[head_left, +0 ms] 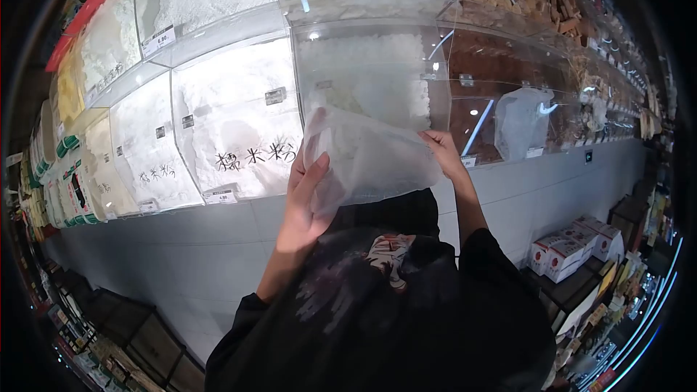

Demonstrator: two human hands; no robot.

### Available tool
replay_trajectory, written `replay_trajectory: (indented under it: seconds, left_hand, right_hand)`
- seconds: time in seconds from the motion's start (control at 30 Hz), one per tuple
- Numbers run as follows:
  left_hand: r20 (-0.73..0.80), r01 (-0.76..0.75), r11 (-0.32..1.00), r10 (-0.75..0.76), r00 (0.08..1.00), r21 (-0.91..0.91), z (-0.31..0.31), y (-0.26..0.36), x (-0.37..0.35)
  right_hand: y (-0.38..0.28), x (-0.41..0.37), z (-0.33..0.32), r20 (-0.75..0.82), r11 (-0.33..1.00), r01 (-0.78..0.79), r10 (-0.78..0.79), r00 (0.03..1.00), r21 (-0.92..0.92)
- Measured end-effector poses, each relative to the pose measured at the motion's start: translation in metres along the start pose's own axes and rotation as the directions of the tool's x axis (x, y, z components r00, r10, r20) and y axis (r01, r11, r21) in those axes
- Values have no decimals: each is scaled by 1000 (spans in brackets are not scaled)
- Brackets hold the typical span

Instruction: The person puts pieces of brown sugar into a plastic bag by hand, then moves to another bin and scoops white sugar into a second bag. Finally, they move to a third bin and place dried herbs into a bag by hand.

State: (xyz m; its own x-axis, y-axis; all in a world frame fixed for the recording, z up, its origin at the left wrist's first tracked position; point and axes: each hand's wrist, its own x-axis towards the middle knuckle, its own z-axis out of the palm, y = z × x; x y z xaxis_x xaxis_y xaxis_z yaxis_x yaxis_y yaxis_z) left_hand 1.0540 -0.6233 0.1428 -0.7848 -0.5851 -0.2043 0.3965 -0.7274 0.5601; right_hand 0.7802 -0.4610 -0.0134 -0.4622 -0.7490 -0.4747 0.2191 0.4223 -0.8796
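**Bag held between both hands**

The left hand (305, 199), lower and nearer, clamps the left edge of the bag (370, 163). The right hand (444, 151) pinches its upper right corner. The bag's long axis runs left to right between them, just before the flour bins (239, 123).

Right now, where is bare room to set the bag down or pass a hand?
The left hand and right hand hold the plastic bag before the flour bins. Bare: the grey panel under them, though I cannot tell if its top is a ledge. Crowded: the red-and-white boxes at lower right, the packets at far left.
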Motion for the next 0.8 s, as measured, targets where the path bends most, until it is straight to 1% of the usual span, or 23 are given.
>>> replay_trajectory:
  seconds: [0.07,0.1,0.17,0.23,0.27,0.33,0.37,0.43,0.47,0.53,0.57,0.63,0.67,0.7,0.73,0.77,0.8]
  left_hand:
    - [43,-23,1000,23,999,3,0,0,2]
    - [-13,11,999,-12,1000,-32,6,5,5]
    - [-123,77,991,-90,988,-109,16,12,9]
    - [-93,65,990,-77,993,-124,18,10,11]
    - [-8,19,995,-20,1000,-101,18,8,12]
    - [27,-10,996,12,1000,-89,19,5,14]
    - [-22,10,995,-13,1000,-96,19,4,16]
    - [-24,30,991,-33,999,-130,14,4,21]
    - [21,33,987,-30,999,-157,6,3,22]
    - [28,34,988,-30,999,-151,0,3,25]
    - [-10,34,992,-35,999,-118,0,2,28]
    - [31,38,989,-34,999,-144,-9,2,29]
    - [114,47,978,-24,993,-202,-20,-1,28]
    - [111,51,978,-29,993,-201,-18,0,27]
    - [108,54,979,-33,994,-199,-15,1,27]
    - [18,52,989,-50,999,-136,5,8,25]
    - [-41,67,993,-71,997,-93,8,9,23]
  right_hand:
    - [-41,-24,-12,76,998,-53,55,996,-26]
    - [-60,-35,-17,114,996,-81,85,990,-39]
    - [-82,-49,-29,156,995,-96,98,983,-17]
    - [-100,-62,-40,183,994,-105,101,978,11]
    - [-108,-68,-46,191,994,-104,97,977,28]
    - [-125,-79,-54,215,995,-81,68,974,52]
    - [-135,-84,-58,229,997,-58,43,972,58]
    - [-157,-93,-63,263,998,-7,-11,965,70]
    - [-168,-97,-63,276,999,13,-26,961,51]
    - [-188,-106,-60,310,999,49,-51,949,15]
    - [-198,-110,-55,325,997,51,-30,945,-56]
    - [-215,-113,-38,352,979,62,11,936,-193]
    - [-220,-111,-21,366,930,149,-17,931,-336]
    - [-225,-108,3,379,852,231,-42,924,-469]
    - [-228,-105,27,392,748,306,-65,917,-590]
    - [-220,-102,53,359,625,332,-87,929,-707]
    - [-207,-99,76,326,486,338,-113,939,-806]
